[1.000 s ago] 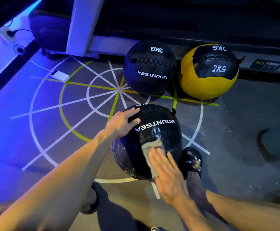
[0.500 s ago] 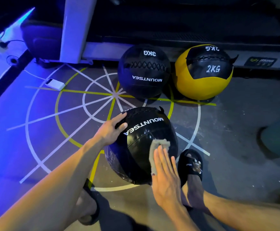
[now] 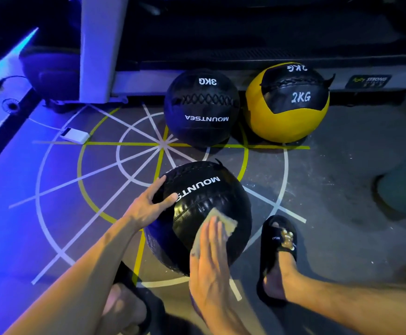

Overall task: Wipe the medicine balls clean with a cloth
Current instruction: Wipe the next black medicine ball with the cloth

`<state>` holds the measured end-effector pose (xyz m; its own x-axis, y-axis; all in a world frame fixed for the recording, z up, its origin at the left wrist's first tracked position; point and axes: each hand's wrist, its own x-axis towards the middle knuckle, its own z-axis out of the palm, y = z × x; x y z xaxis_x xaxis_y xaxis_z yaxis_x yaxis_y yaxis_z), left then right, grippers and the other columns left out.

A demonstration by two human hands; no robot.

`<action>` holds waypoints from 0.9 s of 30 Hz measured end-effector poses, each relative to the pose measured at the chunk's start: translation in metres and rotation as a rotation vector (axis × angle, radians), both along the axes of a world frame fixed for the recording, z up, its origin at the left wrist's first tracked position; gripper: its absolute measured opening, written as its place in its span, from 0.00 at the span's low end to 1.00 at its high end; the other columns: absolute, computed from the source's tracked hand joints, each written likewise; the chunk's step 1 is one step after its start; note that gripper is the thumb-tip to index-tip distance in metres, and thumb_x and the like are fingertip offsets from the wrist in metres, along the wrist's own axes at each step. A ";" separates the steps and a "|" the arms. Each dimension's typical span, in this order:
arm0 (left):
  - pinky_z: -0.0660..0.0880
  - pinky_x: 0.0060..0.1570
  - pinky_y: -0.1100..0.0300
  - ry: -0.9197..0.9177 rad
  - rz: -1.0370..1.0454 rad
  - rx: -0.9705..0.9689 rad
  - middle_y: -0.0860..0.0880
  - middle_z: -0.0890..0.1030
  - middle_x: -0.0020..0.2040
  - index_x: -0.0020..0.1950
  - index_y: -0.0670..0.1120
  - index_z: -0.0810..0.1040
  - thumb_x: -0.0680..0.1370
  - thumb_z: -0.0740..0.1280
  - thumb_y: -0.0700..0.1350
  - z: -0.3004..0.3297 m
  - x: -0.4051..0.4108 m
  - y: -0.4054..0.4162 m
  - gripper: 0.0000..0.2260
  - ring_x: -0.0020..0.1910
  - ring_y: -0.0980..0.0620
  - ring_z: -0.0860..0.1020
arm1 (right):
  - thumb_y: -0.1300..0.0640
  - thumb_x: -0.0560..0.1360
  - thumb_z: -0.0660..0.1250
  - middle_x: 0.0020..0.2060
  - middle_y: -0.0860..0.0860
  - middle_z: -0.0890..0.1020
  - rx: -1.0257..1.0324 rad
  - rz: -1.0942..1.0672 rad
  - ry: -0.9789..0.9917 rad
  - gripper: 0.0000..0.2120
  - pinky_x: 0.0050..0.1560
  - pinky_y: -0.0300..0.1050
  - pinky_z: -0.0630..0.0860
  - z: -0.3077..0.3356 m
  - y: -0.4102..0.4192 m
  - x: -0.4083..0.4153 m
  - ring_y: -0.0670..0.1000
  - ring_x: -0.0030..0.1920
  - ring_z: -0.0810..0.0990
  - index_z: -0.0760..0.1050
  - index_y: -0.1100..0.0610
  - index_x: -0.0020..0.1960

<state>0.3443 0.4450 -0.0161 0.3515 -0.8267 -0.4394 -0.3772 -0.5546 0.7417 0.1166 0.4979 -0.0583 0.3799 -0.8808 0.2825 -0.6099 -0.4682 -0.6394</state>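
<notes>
A black medicine ball (image 3: 206,209) sits on the floor at the centre of the frame, lettered "MOUNT…" across its top. The left hand (image 3: 148,206) rests against the ball's upper left side, its fingers spread and lightly curved over the surface, with the thumb (image 3: 170,198) lying on the top face just at the start of the lettering. The right hand (image 3: 211,259) lies flat on the ball's lower front, fingers straight and close together, pressing a pale cloth (image 3: 221,222) against the ball. The cloth lies under the fingertips and shows beyond them, toward the upper right of the hand; a strip of it also shows along the hand's left edge.

In the upper middle of the frame stand two more balls, just beside each other: a black one marked 3KG (image 3: 202,107) on the left and a yellow and black one marked 2KG (image 3: 286,102) on the right. White and yellow floor lines (image 3: 124,160) radiate beneath them. A foot in a black slipper (image 3: 278,240) stands just right of the near ball. A small white device (image 3: 75,135) lies on the floor at centre left.
</notes>
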 end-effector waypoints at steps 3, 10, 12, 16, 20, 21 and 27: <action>0.64 0.77 0.43 0.077 0.012 -0.044 0.59 0.70 0.77 0.76 0.73 0.61 0.64 0.70 0.77 -0.011 0.009 0.015 0.42 0.75 0.51 0.68 | 0.53 0.81 0.53 0.80 0.60 0.57 -0.118 0.164 0.240 0.30 0.76 0.56 0.58 -0.011 -0.007 -0.025 0.59 0.80 0.57 0.56 0.65 0.80; 0.67 0.75 0.45 0.139 0.050 -0.127 0.57 0.73 0.74 0.74 0.71 0.64 0.65 0.72 0.74 -0.020 0.004 0.040 0.40 0.72 0.54 0.71 | 0.44 0.85 0.47 0.78 0.59 0.64 0.358 -0.206 0.000 0.30 0.78 0.53 0.61 -0.014 -0.122 -0.020 0.56 0.79 0.61 0.62 0.62 0.79; 0.66 0.75 0.44 0.132 0.048 -0.141 0.58 0.72 0.74 0.75 0.71 0.64 0.65 0.72 0.75 -0.021 0.007 0.041 0.40 0.73 0.54 0.71 | 0.41 0.83 0.44 0.81 0.55 0.58 0.339 -0.197 -0.052 0.34 0.80 0.48 0.54 -0.005 -0.101 -0.005 0.52 0.81 0.54 0.56 0.62 0.81; 0.66 0.76 0.42 0.146 0.046 -0.153 0.59 0.70 0.76 0.76 0.70 0.63 0.65 0.73 0.75 -0.027 0.008 0.042 0.42 0.75 0.54 0.69 | 0.53 0.83 0.51 0.82 0.55 0.54 0.060 0.063 0.081 0.30 0.80 0.47 0.49 -0.001 -0.024 -0.012 0.53 0.82 0.51 0.51 0.61 0.82; 0.66 0.75 0.41 0.154 0.060 -0.199 0.61 0.67 0.78 0.76 0.71 0.63 0.66 0.73 0.74 -0.031 0.001 0.048 0.41 0.76 0.53 0.67 | 0.52 0.84 0.48 0.82 0.52 0.52 0.112 0.108 0.124 0.28 0.80 0.44 0.47 0.000 -0.066 -0.022 0.48 0.82 0.49 0.49 0.57 0.82; 0.66 0.75 0.41 0.149 0.061 -0.206 0.61 0.66 0.78 0.75 0.72 0.63 0.66 0.73 0.75 -0.031 0.000 0.047 0.40 0.76 0.53 0.67 | 0.50 0.85 0.43 0.82 0.51 0.52 0.188 0.092 0.134 0.27 0.80 0.42 0.47 0.005 -0.088 -0.018 0.47 0.82 0.48 0.49 0.56 0.82; 0.64 0.77 0.42 0.122 0.051 -0.234 0.61 0.65 0.79 0.74 0.72 0.63 0.66 0.73 0.74 -0.030 -0.008 0.048 0.39 0.77 0.54 0.66 | 0.48 0.86 0.48 0.69 0.53 0.75 0.539 -0.116 0.059 0.23 0.64 0.39 0.71 0.032 -0.152 0.002 0.56 0.71 0.72 0.70 0.57 0.73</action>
